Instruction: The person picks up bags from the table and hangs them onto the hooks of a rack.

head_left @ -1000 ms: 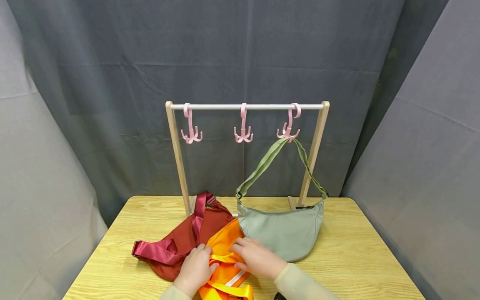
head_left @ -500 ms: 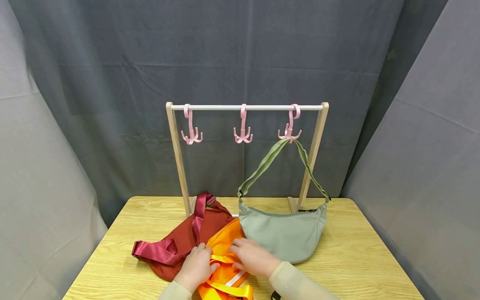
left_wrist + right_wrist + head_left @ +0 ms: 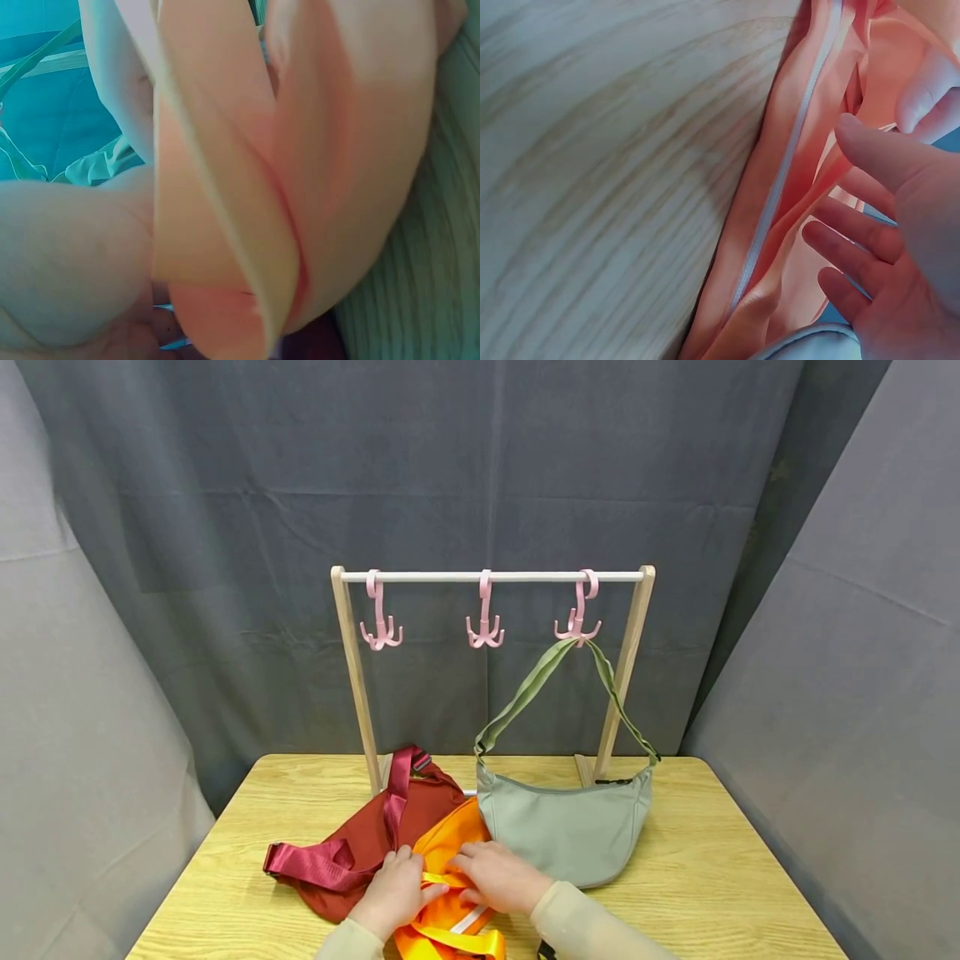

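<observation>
An orange shoulder bag (image 3: 450,831) with a yellow-orange strap (image 3: 450,943) and a pale zipper (image 3: 468,919) lies at the front of the table. From its left side, my left hand (image 3: 393,893) holds the strap, thumb extended over it; its fingertips are partly hidden. On the other side my right hand (image 3: 498,877) rests at the bag. The right wrist view shows that hand's thumb and fingers (image 3: 847,240) loosely spread beside the orange fabric (image 3: 750,247). Orange fabric (image 3: 337,150) fills much of the left wrist view.
A dark red bag (image 3: 367,827) lies left of the orange one. The grey-green bag (image 3: 566,827) hangs by its strap from the right pink hook (image 3: 577,618). Two more pink hooks hang on the rack's white rail (image 3: 427,577). Grey curtains surround the wooden table (image 3: 720,877).
My right hand has shifted slightly left over the orange bag. The left thumb reaches a little further right. The grey-green bag swung slightly right early on. The red bag stays put.
</observation>
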A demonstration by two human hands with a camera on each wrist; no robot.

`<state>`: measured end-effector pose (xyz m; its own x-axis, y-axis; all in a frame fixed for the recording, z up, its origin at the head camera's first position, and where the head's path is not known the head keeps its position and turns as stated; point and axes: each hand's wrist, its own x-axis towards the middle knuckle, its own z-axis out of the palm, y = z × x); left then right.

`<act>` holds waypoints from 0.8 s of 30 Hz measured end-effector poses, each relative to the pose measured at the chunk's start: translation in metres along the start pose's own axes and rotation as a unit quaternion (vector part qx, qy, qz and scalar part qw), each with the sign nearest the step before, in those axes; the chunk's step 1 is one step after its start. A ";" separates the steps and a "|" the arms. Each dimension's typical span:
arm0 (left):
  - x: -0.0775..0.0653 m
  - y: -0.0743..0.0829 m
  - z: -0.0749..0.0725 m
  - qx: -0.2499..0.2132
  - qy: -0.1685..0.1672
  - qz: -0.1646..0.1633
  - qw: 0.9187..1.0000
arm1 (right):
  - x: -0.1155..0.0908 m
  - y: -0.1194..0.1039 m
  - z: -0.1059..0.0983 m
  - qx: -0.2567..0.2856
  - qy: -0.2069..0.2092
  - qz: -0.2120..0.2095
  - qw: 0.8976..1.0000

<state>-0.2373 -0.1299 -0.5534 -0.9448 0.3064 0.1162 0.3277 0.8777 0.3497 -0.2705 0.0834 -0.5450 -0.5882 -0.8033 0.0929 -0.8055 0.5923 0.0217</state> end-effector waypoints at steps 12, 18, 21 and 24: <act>-0.002 0.002 -0.002 0.000 -0.012 0.012 1.000 | -0.001 0.001 0.010 -0.021 0.013 -0.027 0.999; -0.004 0.010 -0.012 -0.024 -0.027 0.011 0.999 | -0.002 0.002 0.011 -0.016 0.018 -0.026 0.999; -0.005 0.014 -0.017 -0.035 -0.033 0.012 0.999 | -0.002 0.002 0.010 -0.011 0.021 -0.027 0.999; -0.007 0.016 -0.018 -0.036 -0.030 0.021 0.999 | -0.002 0.002 0.008 -0.007 0.028 -0.031 0.999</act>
<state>-0.2259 -0.1249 -0.5316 -0.9275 0.3658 0.0767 0.3636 0.8358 0.4114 -0.2711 0.0854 -0.5533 -0.5324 -0.8335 0.1474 -0.8386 0.5431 0.0422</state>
